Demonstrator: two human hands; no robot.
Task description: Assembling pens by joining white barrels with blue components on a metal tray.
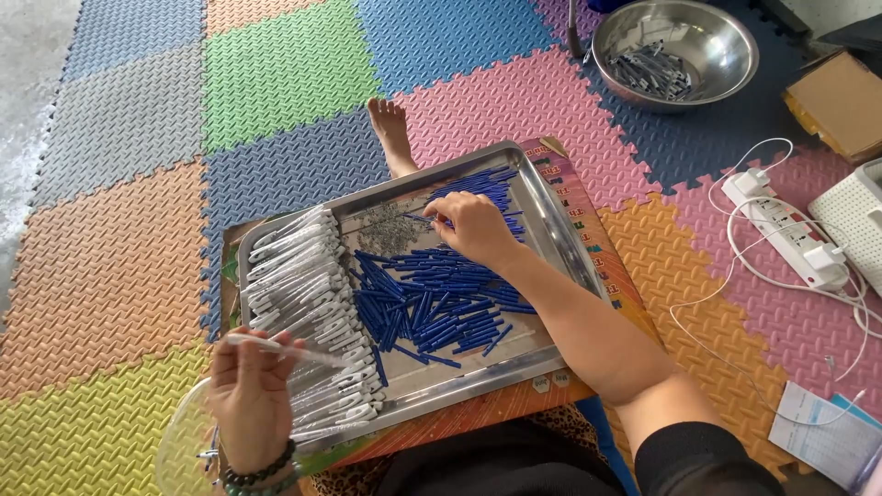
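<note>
Closest to the person, the left hand (246,395) is up at the near left corner of the tray, fingers pinched around a clear pen barrel (285,349) that points right, across the row of barrels. A dark bead bracelet (262,476) sits on that wrist, and under the hand there is a clear plastic bowl (179,441) with a few small pieces in it, too small to make out.

On to the steel tray (551,220), which rests on a printed board across the lap. Down its left side lies a stack of clear pen barrels (303,303), packed side by side. In the middle, a loose heap of blue pen parts (432,308) spreads toward the far right corner. A small grey patch of tiny metal bits (386,225) lies near the far rim.

The right hand (473,228) is over the far end of the blue heap, fingers curled down and pinching at the blue parts; I can't tell whether it has one gripped.

Beyond the tray a bare foot (390,129) rests on the coloured foam mat (119,257). Farther off stands a steel bowl (726,55) holding grey pieces, with a white power strip (781,220) off to the right.
</note>
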